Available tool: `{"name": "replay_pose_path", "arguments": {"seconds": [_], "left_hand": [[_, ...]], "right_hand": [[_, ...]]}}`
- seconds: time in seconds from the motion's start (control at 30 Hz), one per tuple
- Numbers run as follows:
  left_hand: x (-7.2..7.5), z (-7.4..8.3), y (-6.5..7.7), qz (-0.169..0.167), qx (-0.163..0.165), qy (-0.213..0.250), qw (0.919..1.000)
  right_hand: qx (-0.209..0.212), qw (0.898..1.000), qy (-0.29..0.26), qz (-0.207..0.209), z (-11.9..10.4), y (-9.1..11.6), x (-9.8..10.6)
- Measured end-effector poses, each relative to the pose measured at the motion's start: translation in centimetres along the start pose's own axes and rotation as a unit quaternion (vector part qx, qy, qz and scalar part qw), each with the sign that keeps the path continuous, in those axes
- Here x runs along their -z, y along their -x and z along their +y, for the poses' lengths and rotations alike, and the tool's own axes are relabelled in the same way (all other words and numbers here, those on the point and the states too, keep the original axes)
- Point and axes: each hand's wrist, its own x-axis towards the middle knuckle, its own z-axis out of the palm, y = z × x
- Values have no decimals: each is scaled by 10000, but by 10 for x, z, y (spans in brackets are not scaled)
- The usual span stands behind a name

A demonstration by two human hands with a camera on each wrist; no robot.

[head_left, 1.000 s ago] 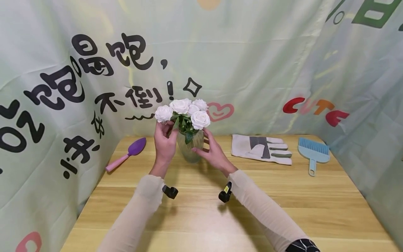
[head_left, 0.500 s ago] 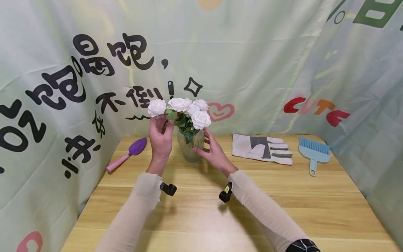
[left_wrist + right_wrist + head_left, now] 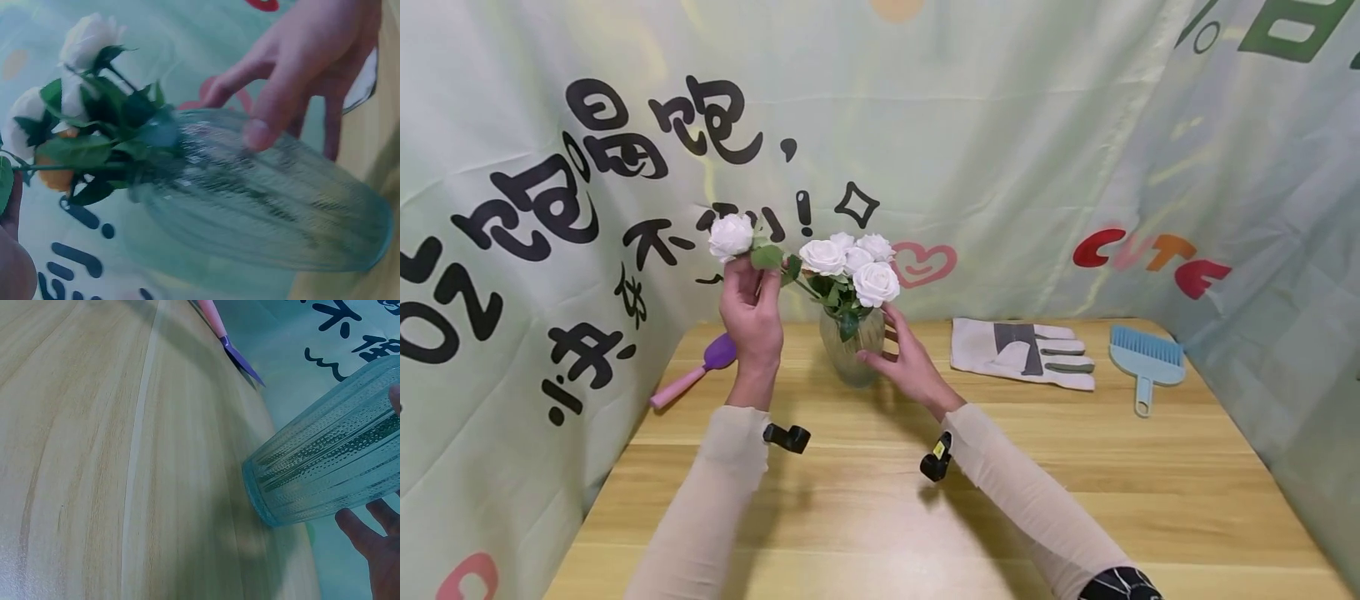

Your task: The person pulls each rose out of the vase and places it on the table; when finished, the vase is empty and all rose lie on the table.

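Pinched just under its bloom by my left hand (image 3: 751, 325), a white rose (image 3: 731, 237) leans out to the left. Its green stem (image 3: 75, 166) still runs into the mouth of a ribbed clear glass vase (image 3: 852, 357). My right hand (image 3: 916, 367) holds the vase from the right side, thumb in front and fingers behind. The vase stands upright on the table. Several other white roses (image 3: 876, 285) with green leaves fill its top. Something orange (image 3: 57, 170) shows among the leaves in the left wrist view. Most left fingertips are hidden.
A purple trowel with a pink handle (image 3: 677, 388) lies left on the wooden table (image 3: 865, 517). To the right are a white and grey work glove (image 3: 1022, 354) and a light blue brush (image 3: 1146, 358). Printed cloth (image 3: 1015, 150) hangs close behind the table.
My left hand has moved left and up with one white rose, drawing its bloom away from the bunch and exposing stem. The right hand and vase have stayed in place.
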Motion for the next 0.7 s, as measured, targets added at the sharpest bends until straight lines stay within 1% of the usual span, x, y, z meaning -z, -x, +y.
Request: {"name": "replay_pose_path", "arguments": {"seconds": [0.17, 0.27, 0.37, 0.47, 0.53, 0.63, 0.7], "left_hand": [[7, 14, -19, 163, -122, -332, 9992], [12, 25, -33, 326, -123, -251, 9991], [18, 37, -48, 572, -131, -18, 9983], [27, 52, -63, 790, -247, 79, 9965], [34, 63, -71, 955, -241, 192, 9950], [47, 74, -78, 1058, -253, 110, 9940], [59, 76, -79, 1051, -203, -75, 9942]], "right_hand": [[-28, 10000, -1, 28, 0, 0, -1], [-23, 10000, 20, 19, 1, 0, -1], [-6, 10000, 46, 1, 2, -1, -1], [22, 10000, 48, -18, 3, -1, -1], [35, 10000, 39, -18, 4, -2, -1], [42, 10000, 17, -13, 4, -2, -1], [37, 10000, 26, -12, 3, -2, 0]]}}
